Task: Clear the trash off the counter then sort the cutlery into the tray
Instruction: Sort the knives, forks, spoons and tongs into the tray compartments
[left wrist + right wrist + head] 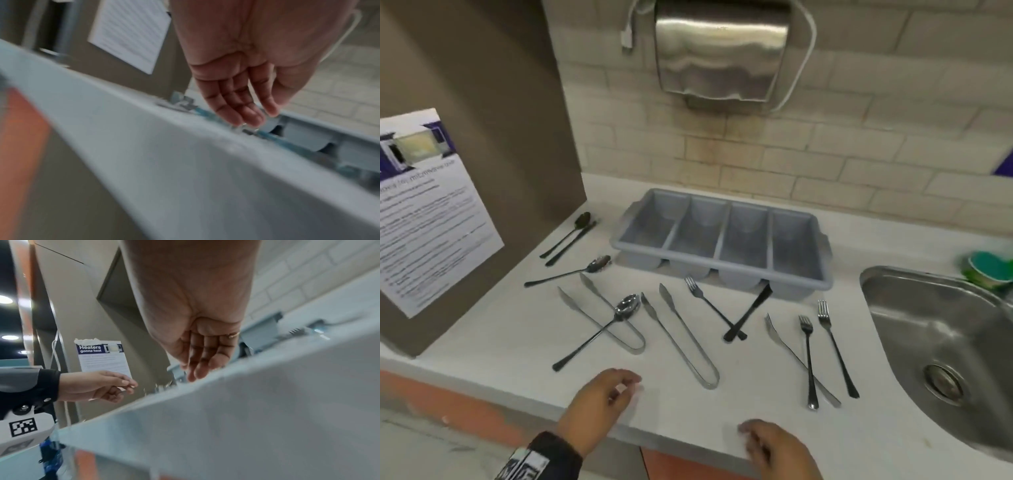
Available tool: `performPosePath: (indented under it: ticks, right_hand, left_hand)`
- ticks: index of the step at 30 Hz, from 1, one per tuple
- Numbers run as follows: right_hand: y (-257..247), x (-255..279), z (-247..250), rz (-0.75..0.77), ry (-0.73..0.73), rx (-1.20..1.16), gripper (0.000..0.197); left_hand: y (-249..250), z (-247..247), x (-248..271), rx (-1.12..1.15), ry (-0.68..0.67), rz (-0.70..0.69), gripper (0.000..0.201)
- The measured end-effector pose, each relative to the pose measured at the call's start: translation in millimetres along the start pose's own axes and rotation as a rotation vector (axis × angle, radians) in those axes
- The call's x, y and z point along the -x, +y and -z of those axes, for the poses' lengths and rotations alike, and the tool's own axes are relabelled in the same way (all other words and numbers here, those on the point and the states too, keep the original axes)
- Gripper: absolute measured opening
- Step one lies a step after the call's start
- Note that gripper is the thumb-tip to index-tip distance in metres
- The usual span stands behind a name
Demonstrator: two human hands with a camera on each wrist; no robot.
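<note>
Hovering left hand [599, 397], right hand [774, 445] (counter [681, 421] edge)

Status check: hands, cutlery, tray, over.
Left hand and right hand empty, over counter edge. Cutlery loose on counter; tray empty. Nothing blocking.

Left hand [599, 399]: over the front edge of the surface [688, 421], fingers loosely curled, thumb close to fingertips, holding nothing; dark sleeve cuff at the wrist. Right hand [777, 448]: just beside it, palm down, fingers relaxed, holding nothing.
</note>
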State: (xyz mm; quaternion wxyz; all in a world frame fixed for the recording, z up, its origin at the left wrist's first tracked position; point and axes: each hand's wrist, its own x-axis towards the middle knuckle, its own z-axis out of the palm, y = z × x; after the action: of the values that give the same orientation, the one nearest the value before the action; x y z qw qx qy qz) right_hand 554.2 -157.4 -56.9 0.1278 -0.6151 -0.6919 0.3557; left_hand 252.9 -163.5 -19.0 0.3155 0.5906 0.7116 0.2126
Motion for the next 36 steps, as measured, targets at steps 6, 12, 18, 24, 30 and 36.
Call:
performPosePath:
  ticks: [6,12,18,24,30,36]
  right_hand:
    - [-75.9,-125.3,25.4,0.034,0.176,0.105,0.041]
    - [-84.8,-188.9,28.5,-0.201,0.112,0.196,0.043]
    - [-78.4,-178.1,18.4,-0.334,0.150,0.333,0.029]
    - [-80.9,-120.1,28.0,-0.283,0.088,0.268,0.023]
    - [-123.2,-85.7,92.4,-0.062,-0.010,0.185,0.054]
    - [-143.6,-200.9,119.7,0.060,0.330,0.083,0.051]
  left_hand:
    - [56.1,-32.5,-104.2,-0.276,-0.351,-0.294,0.054]
    - [53.7,-35.5,-133.7,-0.529,-0.569,-0.339,0.048]
    - [35.0,-13.8,-133.4,-0.654,-0.530,-0.324,0.034]
    - [14.3,2.6,-128.6,-0.561,-0.362,-0.322,0.053]
    - [3.4,48.3,-124.9,-0.112,-0.422,-0.177,0.086]
    - [-3.3,82.4,-114.2,0.496,-0.294,-0.013,0.067]
